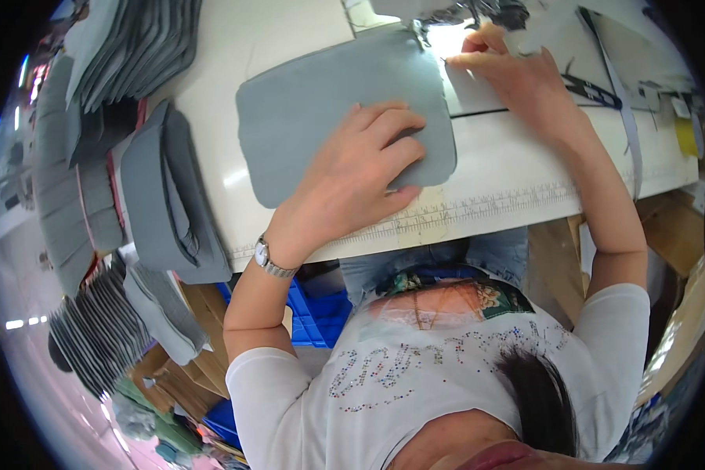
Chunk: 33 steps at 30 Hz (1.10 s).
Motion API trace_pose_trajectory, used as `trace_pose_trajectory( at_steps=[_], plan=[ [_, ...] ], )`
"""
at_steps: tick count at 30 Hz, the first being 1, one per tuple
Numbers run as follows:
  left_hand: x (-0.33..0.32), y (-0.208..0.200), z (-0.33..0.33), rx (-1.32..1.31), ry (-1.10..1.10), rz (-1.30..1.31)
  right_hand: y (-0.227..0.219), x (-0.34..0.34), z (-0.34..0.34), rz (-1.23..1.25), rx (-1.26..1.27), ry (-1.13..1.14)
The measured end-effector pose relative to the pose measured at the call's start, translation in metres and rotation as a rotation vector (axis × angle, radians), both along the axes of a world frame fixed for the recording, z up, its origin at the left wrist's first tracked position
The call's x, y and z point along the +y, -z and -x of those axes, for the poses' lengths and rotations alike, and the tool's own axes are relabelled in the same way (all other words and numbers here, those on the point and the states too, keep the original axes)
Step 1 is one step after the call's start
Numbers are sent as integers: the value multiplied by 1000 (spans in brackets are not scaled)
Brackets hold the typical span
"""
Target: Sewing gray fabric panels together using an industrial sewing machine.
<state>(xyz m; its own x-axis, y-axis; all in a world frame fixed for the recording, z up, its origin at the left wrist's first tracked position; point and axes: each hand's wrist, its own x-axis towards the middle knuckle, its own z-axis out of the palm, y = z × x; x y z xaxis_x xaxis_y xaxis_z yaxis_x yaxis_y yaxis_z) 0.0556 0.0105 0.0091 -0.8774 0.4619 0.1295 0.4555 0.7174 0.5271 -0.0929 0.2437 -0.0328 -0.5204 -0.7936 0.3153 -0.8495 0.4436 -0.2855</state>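
Note:
A grey fabric panel with rounded corners lies flat on the white sewing table. Its far right edge reaches the sewing machine's presser foot, under a bright light. My left hand rests on the panel with its fingers apart and slightly bent, pressing it from above. A watch is on that wrist. To the right of the presser foot, my right hand has its fingertips pinched together beside the lit area. Whatever they may hold is too small to make out.
Folded grey panels hang over the table's left edge, and a grey stack stands farther back. Black thread snips lie at right. A printed ruler strip runs along the front edge. Below sits a blue crate.

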Motion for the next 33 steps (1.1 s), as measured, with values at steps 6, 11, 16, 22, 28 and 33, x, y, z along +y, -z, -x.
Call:
trace_pose_trajectory(
  at_steps=[6, 11, 16, 22, 28, 33],
  plan=[
    [7, 17, -5, 217, 27, 35, -15, 18, -57, 85, 131, -144],
    [10, 27, -12, 333, -19, -19, -13, 17, -105, 122, 46, -121],
    [14, 33, -8, 368, -50, -138, -11, 14, -108, 100, 70, -103],
    [11, 31, -11, 352, -1, -110, -12, 14, -109, 96, 74, -102],
    [8, 30, -10, 317, 28, -104, -10, 11, -105, 161, 104, -144],
    [12, 19, -5, 266, 50, -26, -16, -3, -81, 218, 288, -339]
  ],
)
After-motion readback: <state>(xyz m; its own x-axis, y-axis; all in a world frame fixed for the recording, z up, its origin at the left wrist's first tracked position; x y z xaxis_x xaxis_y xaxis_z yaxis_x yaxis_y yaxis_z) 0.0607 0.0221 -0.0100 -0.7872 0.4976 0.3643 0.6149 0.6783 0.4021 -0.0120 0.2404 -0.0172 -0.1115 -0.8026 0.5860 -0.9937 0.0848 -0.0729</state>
